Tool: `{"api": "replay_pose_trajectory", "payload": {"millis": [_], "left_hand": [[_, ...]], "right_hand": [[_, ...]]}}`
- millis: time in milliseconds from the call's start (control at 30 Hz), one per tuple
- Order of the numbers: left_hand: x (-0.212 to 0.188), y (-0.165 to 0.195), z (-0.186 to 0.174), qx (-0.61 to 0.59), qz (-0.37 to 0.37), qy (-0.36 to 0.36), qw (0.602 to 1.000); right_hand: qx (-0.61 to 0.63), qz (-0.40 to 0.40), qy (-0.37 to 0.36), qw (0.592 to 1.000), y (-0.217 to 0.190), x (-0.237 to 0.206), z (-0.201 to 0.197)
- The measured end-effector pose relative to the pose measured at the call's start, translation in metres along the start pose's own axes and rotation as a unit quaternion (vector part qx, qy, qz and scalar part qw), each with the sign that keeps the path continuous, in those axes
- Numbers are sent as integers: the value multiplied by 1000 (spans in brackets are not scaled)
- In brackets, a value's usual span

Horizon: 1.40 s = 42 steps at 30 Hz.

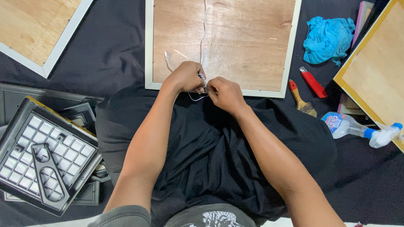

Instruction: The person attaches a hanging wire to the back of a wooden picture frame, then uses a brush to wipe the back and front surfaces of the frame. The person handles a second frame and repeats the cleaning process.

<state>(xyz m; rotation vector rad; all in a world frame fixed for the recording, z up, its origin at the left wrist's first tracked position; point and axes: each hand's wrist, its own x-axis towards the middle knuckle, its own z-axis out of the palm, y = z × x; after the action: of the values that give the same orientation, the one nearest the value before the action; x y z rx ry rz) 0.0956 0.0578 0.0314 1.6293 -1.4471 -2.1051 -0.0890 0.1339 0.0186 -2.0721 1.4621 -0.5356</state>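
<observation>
Fingers of both hands (206, 86) pinch white wire (203, 38) over wooden frame back (235, 38) on black cloth (113, 46).

clear spray bottle (357, 128) lying at right, blue-and-white label (335, 122), blue nozzle

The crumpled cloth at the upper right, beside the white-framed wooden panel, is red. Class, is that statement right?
Not quite. The head view shows the crumpled cloth is turquoise blue, not red. It does lie at the upper right, beside the white-framed wooden panel. The red thing nearby is a small cutter.
</observation>
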Motion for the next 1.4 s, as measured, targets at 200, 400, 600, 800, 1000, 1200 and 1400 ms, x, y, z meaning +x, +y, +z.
{"api": "replay_pose_trajectory", "payload": {"millis": [200,400,600,800,1000,1200,1400], "left_hand": [[-2,-1,0,13,12,10,1000],[1,-4,0,84,46,23,995],[4,-8,1,9,46,13,999],[4,-6,0,34,36,5,999],[3,-5,1,32,33,5,999],[5,-8,0,32,52,9,998],[3,-5,0,92,49,13,994]], "right_hand": [[-27,-6,12,1000,-2,1,2],[-92,11,14,996,-8,2,2],[4,23,7,1000,-7,6,-9],[9,36,-17,999,-4,7,-10],[-22,82,-59,995,-8,8,-8],[26,55,-56,997,-2,9,-10],[15,72,-47,996,0,8,-6]]}}
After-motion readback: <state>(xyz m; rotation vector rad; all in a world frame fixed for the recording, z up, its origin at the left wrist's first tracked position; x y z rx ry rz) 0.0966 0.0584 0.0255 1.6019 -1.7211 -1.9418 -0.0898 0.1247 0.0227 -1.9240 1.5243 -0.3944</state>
